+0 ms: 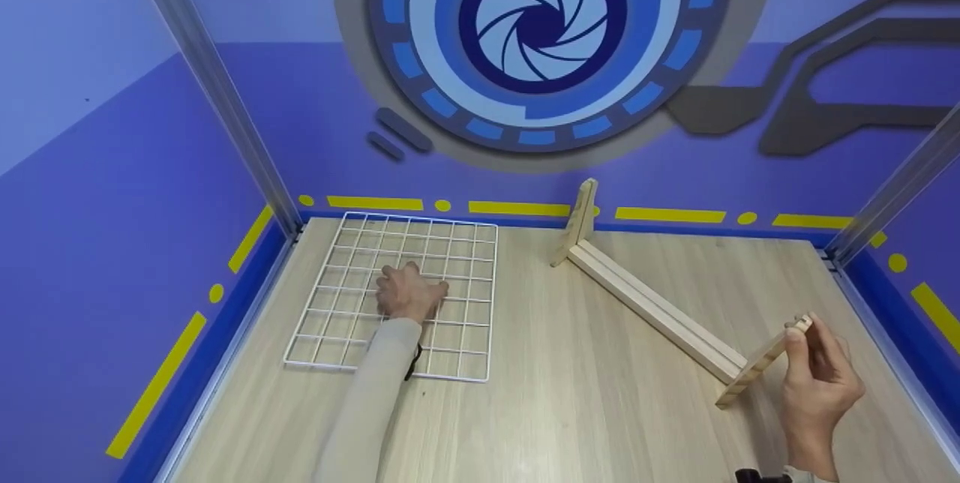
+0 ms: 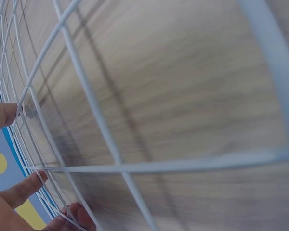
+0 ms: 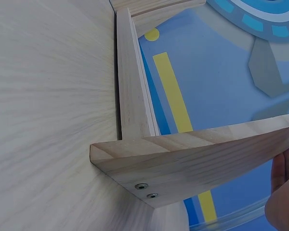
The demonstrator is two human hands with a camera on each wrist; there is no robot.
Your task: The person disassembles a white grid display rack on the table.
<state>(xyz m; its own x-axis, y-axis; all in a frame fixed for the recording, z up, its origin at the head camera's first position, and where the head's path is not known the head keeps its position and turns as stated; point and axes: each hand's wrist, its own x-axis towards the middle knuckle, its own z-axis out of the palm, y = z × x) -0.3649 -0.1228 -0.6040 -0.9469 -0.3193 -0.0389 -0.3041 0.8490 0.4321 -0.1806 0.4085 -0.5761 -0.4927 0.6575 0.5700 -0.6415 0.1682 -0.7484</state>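
A white wire grid panel (image 1: 492, 303) lies over the left part of the table. Spread across its middle is my left hand (image 1: 409, 293), its bent fingers hooked at the wires; the left wrist view shows fingertips (image 2: 79, 214) among the wires (image 2: 207, 163). To the right stands a pale wooden frame, a long bar (image 1: 652, 307) joining two end boards. My right hand (image 1: 821, 382) pinches the raised tip of the near end board (image 1: 757, 372) between thumb and fingers. Two metal screw heads (image 3: 141, 186) show on that board's outer face in the right wrist view.
The far end board (image 1: 579, 224) rises close to the back wall (image 1: 300, 115). Patterned blue panels and metal posts (image 1: 217, 85) enclose the wood-grain table (image 1: 555, 408) at the back and both sides.
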